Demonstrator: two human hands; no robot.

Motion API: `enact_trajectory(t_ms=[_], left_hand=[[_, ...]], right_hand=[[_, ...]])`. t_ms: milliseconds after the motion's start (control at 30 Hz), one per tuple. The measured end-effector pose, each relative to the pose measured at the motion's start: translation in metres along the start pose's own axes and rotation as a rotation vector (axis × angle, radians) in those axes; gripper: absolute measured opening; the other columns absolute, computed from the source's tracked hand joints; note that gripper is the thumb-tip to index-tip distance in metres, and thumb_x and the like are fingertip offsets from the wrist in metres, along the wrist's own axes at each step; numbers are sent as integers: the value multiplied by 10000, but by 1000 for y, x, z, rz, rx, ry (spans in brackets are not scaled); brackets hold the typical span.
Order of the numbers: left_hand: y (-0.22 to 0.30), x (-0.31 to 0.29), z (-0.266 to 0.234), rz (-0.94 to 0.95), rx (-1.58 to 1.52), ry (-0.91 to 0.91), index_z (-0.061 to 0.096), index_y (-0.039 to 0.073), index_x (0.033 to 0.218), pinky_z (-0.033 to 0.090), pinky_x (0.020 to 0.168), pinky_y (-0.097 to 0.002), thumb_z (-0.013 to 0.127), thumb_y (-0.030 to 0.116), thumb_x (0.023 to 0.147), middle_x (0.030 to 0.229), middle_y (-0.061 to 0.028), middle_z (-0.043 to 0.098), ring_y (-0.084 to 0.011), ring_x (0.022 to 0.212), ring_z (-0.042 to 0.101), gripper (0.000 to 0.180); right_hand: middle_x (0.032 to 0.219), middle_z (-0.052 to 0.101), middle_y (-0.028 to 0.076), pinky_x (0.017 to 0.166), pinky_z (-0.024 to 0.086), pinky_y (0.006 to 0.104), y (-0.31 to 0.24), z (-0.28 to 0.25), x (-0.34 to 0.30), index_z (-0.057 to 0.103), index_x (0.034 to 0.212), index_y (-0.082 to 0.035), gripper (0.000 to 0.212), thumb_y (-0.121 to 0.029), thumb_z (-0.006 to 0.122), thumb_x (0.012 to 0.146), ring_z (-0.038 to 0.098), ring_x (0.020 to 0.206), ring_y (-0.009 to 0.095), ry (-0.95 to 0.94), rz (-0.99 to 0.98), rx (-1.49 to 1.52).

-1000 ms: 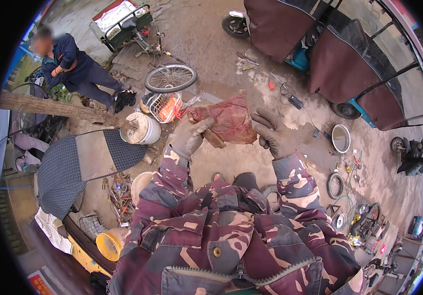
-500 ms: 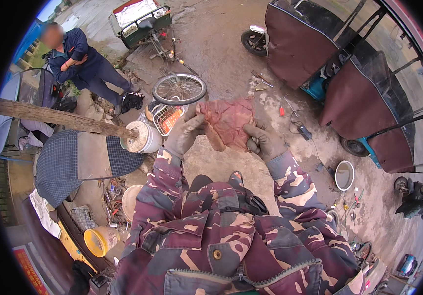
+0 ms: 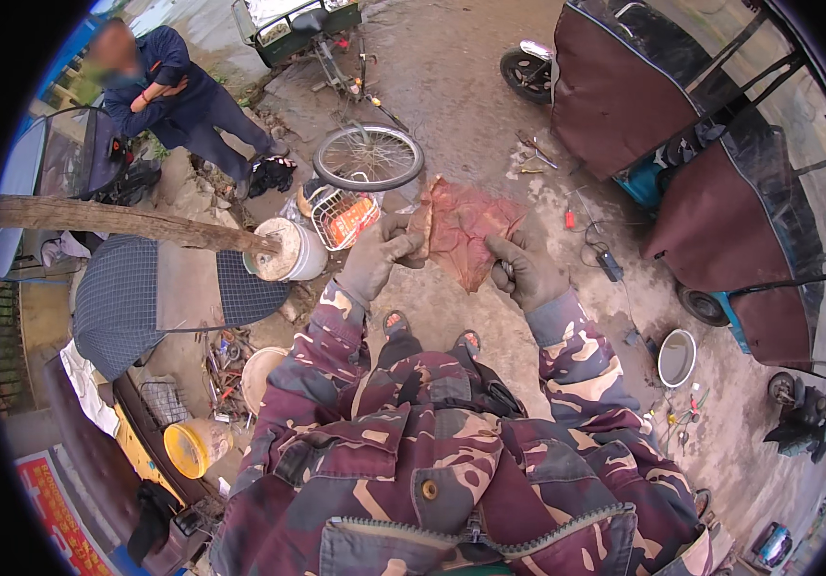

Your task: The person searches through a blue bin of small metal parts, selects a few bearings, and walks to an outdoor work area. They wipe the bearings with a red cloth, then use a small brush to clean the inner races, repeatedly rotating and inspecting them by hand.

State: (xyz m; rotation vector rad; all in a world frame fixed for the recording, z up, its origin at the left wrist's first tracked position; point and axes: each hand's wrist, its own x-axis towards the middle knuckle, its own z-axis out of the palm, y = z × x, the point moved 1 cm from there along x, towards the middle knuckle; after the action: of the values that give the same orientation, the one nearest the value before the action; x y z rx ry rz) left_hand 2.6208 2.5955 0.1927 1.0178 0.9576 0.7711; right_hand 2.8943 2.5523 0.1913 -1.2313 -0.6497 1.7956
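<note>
A crumpled, dull red sheet point(image 3: 472, 230) is stretched in front of me; whether it is cloth or plastic I cannot tell. My left hand point(image 3: 374, 259), in a dirty grey glove, pinches its left edge, where a paler strip shows. On the right edge, my gloved right hand point(image 3: 530, 264) grips it between thumb and curled fingers. The sheet's lower corner hangs in a point between the hands. Just beyond my left hand stand a wire basket point(image 3: 347, 219) with an orange item in it and a bicycle wheel point(image 3: 369, 156).
A white bucket point(image 3: 299, 252) stands at left by a wooden pole point(image 3: 125, 217) and a dark checked umbrella point(image 3: 117, 305). A person point(image 3: 178, 101) with folded arms stands far left. Covered maroon three-wheelers point(image 3: 614, 91) are at right, near a water bucket point(image 3: 676, 358). Tools lie about the ground.
The sheet has been pulled wider and turned, its lower corner now hanging in a point. My left hand has shifted right with its edge. The view has tilted, so my sandalled feet show.
</note>
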Motion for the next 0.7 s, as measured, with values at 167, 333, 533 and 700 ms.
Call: enact_trajectory(t_ms=[167,333,533,700], left_hand=[[10,4,-1,200,-480,-146,644,0,1350,517,856,-314,610,228,1072,1080,-51,698,-157,909,643,361],[5,11,-7,237,-362,-110,588,9,1416,544,893,-345,579,293,1091,1181,-57,674,-160,930,662,431],[6,11,-25,61,-198,59,547,11,1486,558,1012,-405,674,315,1033,1338,-99,638,-242,1139,692,561],[28,3,11,659,865,40,535,42,1524,454,1165,-498,729,197,900,1564,-181,521,-379,1396,548,672]], right_hand=[[755,596,27,440,294,259,3,4,-7,627,1092,8,282,-238,749,1030,478,505,102,18,-30,74],[746,565,-4,443,289,251,5,8,-5,632,1057,-83,185,-247,717,1055,446,511,86,-150,50,322],[722,513,-55,448,268,240,0,9,5,613,977,-186,160,-283,711,1061,399,519,58,-293,257,712],[706,499,-66,453,261,230,-13,14,-5,616,970,-196,171,-298,726,1051,387,517,51,-182,197,671]])
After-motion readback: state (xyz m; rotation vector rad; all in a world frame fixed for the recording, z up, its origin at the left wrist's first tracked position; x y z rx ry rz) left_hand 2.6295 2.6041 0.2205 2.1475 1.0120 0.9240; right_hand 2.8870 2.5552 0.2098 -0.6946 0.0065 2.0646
